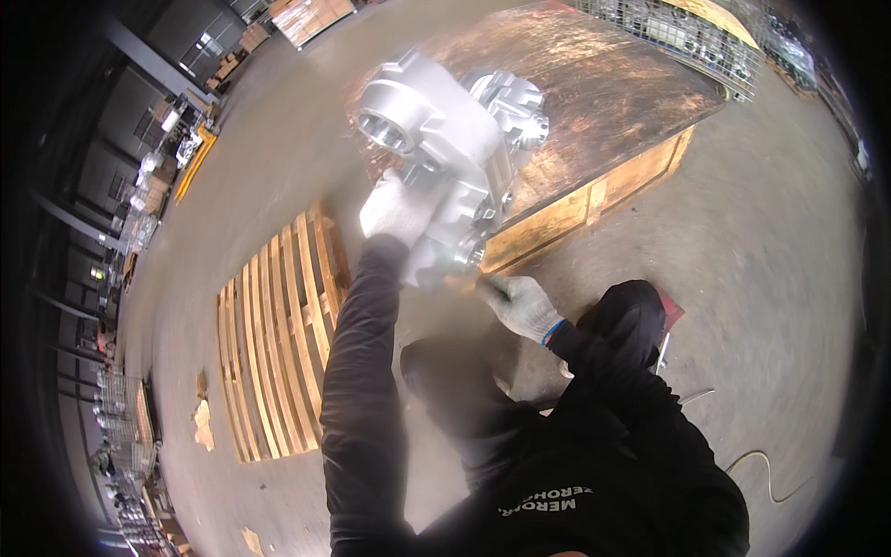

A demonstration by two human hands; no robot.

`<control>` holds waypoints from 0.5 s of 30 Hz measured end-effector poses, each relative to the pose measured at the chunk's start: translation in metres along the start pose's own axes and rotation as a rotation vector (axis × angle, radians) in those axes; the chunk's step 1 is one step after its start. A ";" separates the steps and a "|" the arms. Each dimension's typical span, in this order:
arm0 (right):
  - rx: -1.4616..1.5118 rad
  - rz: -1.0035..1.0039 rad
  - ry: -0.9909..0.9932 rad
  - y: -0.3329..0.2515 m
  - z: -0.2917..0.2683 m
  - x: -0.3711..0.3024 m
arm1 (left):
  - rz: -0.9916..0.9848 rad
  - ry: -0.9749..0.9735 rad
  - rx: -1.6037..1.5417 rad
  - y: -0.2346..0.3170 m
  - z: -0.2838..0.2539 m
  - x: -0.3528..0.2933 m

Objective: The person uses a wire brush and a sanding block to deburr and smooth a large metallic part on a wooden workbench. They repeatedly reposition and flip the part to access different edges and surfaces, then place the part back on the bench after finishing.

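Note:
A large silver-grey metal casting (459,135), with round bored openings, stands at the near-left edge of the wooden crate top. My left hand (399,209), in a white knit glove, grips its near-left side, with the fingers partly hidden against the metal. Close to the casting's lower end is my right hand (522,306), gloved in white with a blue cuff edge. It is closed around a thin tool, dark at the grip and blurred orange-brown toward the casting; its kind is unclear. Another silver casting (509,102) sits just behind the first.
The brown, scuffed top of a wooden crate (603,102) spreads behind the castings. A slatted wooden pallet (278,334) lies on the concrete floor at left. Wire cages of metal parts (682,42) stand at the far right. A thin hose (768,473) lies on the floor at right.

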State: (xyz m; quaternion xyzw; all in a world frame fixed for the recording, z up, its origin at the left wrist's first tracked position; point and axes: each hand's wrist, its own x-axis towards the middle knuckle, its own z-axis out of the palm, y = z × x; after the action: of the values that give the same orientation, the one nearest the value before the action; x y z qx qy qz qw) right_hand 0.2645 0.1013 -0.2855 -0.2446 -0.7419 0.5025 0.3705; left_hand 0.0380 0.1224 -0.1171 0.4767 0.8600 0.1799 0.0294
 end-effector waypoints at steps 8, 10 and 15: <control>-0.358 0.254 0.271 0.065 -0.052 0.035 | 0.068 0.052 0.062 -0.010 0.008 0.006; -0.411 0.286 0.254 0.075 -0.057 0.039 | 0.076 0.062 0.117 -0.011 0.009 0.008; -0.652 -0.008 0.179 0.071 -0.079 0.056 | 0.091 0.018 0.069 -0.014 0.002 0.012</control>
State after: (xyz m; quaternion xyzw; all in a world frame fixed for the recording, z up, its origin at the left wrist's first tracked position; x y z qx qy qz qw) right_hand 0.2928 0.2135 -0.3174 -0.3904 -0.8290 0.2138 0.3385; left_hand 0.0205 0.1257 -0.1221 0.5143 0.8434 0.1556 -0.0033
